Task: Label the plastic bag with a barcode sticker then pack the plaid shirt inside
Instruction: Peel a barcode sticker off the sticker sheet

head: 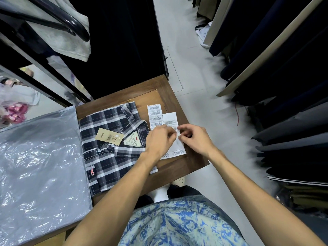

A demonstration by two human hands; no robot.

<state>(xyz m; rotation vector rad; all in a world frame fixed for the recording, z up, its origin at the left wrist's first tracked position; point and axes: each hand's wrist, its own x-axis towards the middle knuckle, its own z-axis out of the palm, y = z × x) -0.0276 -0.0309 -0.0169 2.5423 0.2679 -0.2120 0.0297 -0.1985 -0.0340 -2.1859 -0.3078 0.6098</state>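
Observation:
A folded dark plaid shirt [113, 150] with a tan price tag [108, 136] lies on a small wooden table [170, 96]. To its right lie two white barcode sticker sheets: a far one [154, 113] and a nearer one [171, 119]. My left hand [160, 139] and my right hand [195, 137] meet over the nearer sheet, fingertips pinching at a sticker on it. A clear plastic bag [40, 167] lies flat at the left, overlapping the table's left edge.
Dark garments hang on racks at the right [284, 86] and behind the table [120, 41]. A black metal rack [44, 82] with a grey cloth stands at the upper left. Grey floor runs along the table's right side.

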